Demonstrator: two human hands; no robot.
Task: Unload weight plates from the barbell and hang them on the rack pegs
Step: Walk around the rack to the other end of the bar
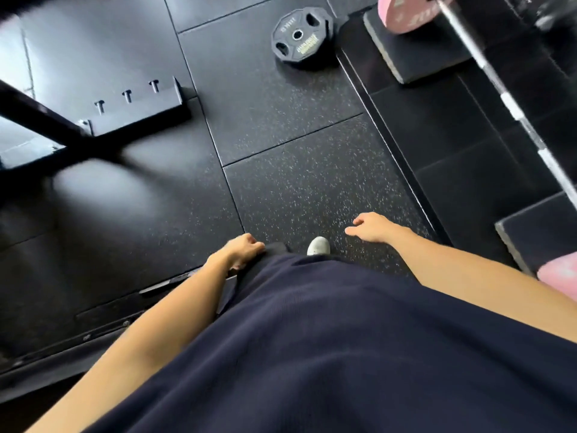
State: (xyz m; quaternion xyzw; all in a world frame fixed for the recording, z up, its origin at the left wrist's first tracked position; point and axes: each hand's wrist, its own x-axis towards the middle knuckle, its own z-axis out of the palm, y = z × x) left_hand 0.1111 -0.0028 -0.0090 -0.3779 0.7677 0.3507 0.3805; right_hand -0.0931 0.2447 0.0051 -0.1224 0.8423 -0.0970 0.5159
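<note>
two hands show, both bare and holding nothing. the left hand (242,249) hangs by the hip with its fingers loosely curled, touching the dark trousers at the edge of the navy shirt (327,354). the right hand (371,228) is held out over the floor, fingers relaxed and slightly spread, touching nothing. one white shoe toe (318,246) pokes out between the hands.

one barbell (512,107) runs along the right side, from the top edge down to the right edge, well apart from the right hand. one pink plate (409,12) sits on its far end at the top. a second pink shape (559,279) shows at the right edge near the right forearm, too cropped to tell whether it is on the bar. one black plate (300,34) with grip holes lies flat on the speckled rubber floor (296,189), far ahead of the hands. two dark pads, a far pad (418,54) below the pink plate and a near pad (537,226) at the right edge, lie on the raised black platform (437,126) under the bar.

to the left stands a black rack base (137,110) with three short pegs (127,95) in a row, all bare. a blurred dark beam (40,114) crosses in front of it.
</note>
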